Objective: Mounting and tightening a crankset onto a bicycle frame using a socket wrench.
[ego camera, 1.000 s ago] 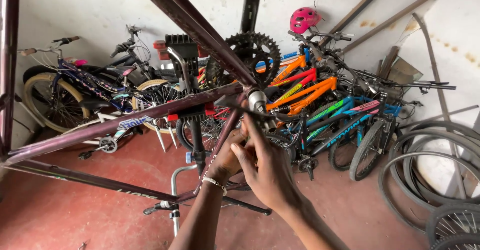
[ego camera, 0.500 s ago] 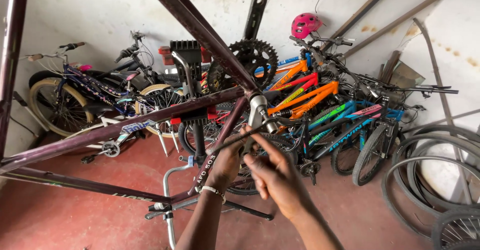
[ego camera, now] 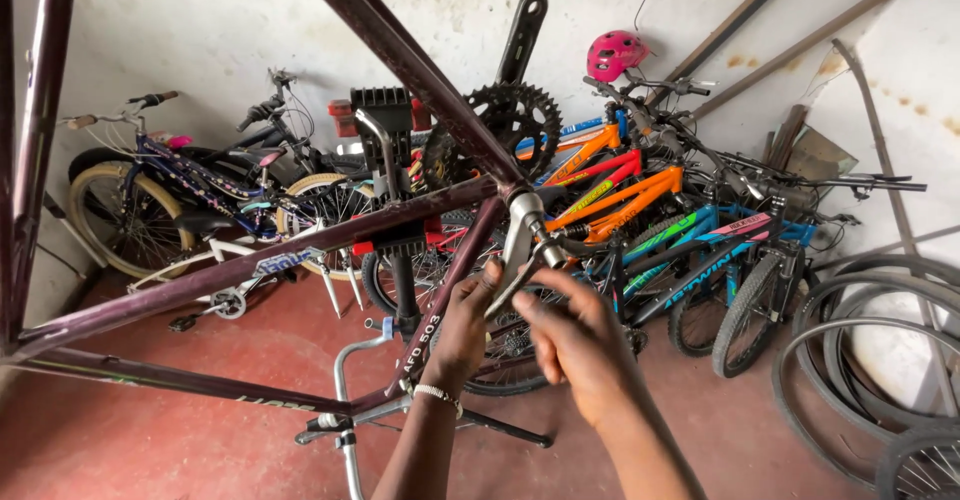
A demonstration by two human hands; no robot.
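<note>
Closest to the camera, at the bottom centre, two bare hands rise toward a dark maroon bicycle frame point(ego camera: 300, 255) clamped in a repair stand point(ego camera: 400, 250). The left hand point(ego camera: 462, 328), with a thin bracelet at the wrist, grips one of the frame's slanting tubes, its fingers curled around it. Just to its right, the right hand point(ego camera: 577, 345) has its fingers bent and loosely gathered, the fingertips touching a slim silver tool point(ego camera: 522, 250) that slants up to the frame's bottom bracket; whether they pinch it firmly cannot be told. At that junction, where the frame's tubes meet, sits a black toothed chainring point(ego camera: 500, 130) with a black crank arm point(ego camera: 524, 38) pointing upward. Below lies a red floor point(ego camera: 150, 430). Farther back on the right, loose tyres point(ego camera: 880, 360) lean against a stained white wall point(ego camera: 200, 30). Behind the frame, a row of parked bicycles point(ego camera: 660, 210) in orange, blue and green stands tightly packed, with a pink helmet point(ego camera: 615, 53) resting on top. To the left, a dark bicycle with cream tyres point(ego camera: 150, 195) leans at the wall.
</note>
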